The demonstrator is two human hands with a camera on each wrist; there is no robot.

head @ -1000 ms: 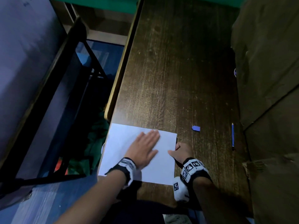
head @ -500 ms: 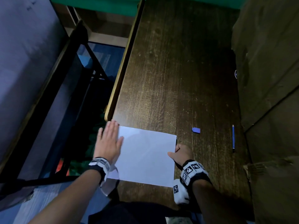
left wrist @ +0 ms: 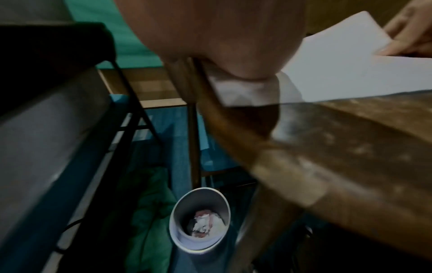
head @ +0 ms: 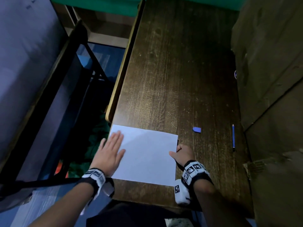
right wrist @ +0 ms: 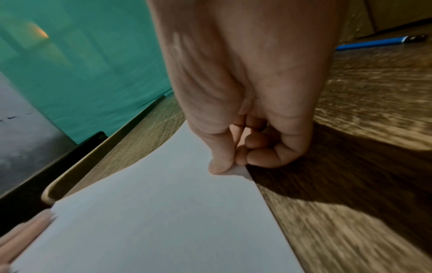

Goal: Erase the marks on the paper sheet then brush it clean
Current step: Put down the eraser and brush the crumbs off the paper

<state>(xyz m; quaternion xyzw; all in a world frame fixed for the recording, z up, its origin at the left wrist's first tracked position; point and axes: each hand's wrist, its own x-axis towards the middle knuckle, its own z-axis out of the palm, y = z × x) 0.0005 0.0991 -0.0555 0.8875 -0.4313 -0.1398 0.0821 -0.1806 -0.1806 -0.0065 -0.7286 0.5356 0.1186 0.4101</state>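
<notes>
One sheet [head: 147, 154] of white paper lies flat at the near left corner of the table [head: 180, 71], its left edge level with the table's edge. No marks show on its surface in any view.

The left hand [head: 109, 153] lies flat on the sheet's left side, palm down, fingers straight and together, pointing away from the person. Part of the hand overhangs the table's left edge. In the left wrist view the heel of the hand presses on the sheet's near left corner.

The right hand [head: 182, 152] grips the sheet's right edge about halfway along. In the right wrist view the thumb [right wrist: 219, 162] presses on top of the paper while the curled fingers [right wrist: 264, 158] tuck against the edge; the pinch lifts the paper a little there. Whether something dark is also held in this hand I cannot tell.

To the right of the sheet, apart from it, a small blue eraser [head: 196, 129] lies on the bare wood. Farther right, near the table's right edge, a blue pencil [head: 233, 135] lies pointing away from the person.

Below the table's left edge, on the floor, a white bin [left wrist: 201, 219] stands with crumpled paper inside, beside green cloth [left wrist: 145, 212]. A dark metal frame [head: 91, 66] stands left of the table.
</notes>
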